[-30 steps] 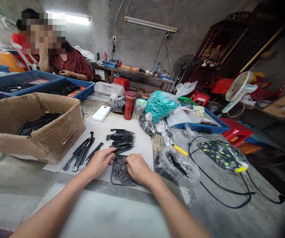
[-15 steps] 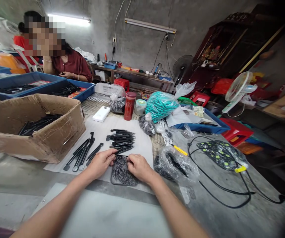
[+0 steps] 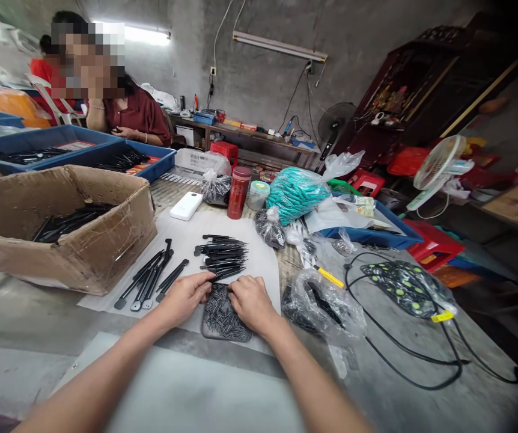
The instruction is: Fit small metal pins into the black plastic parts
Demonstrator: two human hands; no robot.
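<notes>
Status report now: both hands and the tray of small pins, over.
Left hand and right hand at far edge of pin tray, fingers curled, grip unclear. Black rods just beyond. Plastic bag close on the right.

My left hand [image 3: 185,297] and right hand [image 3: 250,302] sit close together over the small dark tray [image 3: 223,316], leaving only a narrow gap between the fingertips. Just beyond them, a fan of black sticks [image 3: 223,255] and a second loose row [image 3: 151,279] block the white sheet [image 3: 187,240] ahead. On the left, the cardboard box [image 3: 83,240] walls off that side. On the right, a crumpled plastic bag [image 3: 324,307] crowds the wrist, with black cable [image 3: 403,355] looping past it. I see bare tabletop [image 3: 187,391] near me, between my 2 forearms.
</notes>
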